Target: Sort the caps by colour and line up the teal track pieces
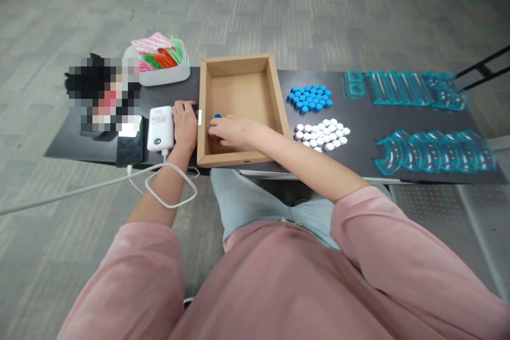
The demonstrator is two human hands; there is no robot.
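Observation:
My right hand [233, 130] reaches palm down into an open cardboard box [244, 160], close to its left wall. Its fingers bend down together, and whatever lies under their tips is hidden. One small blue piece [217, 116] shows just beyond those fingers, inside the box. Outside, along the box's left wall, my left hand [185, 119] rests on the table with its fingers extended and slightly bent. To the right of the box sit a cluster of blue hexagonal pieces [309, 99] and, nearer me, a cluster of white hexagonal pieces [322, 134].
Clear teal plastic parts lie in a far row [400, 88] and a near row [434, 153] on the dark table [358, 162]. At left are a white power bank [160, 128] with a looping cable [175, 205], a phone [130, 146] and a white bin [167, 75] of colourful strips.

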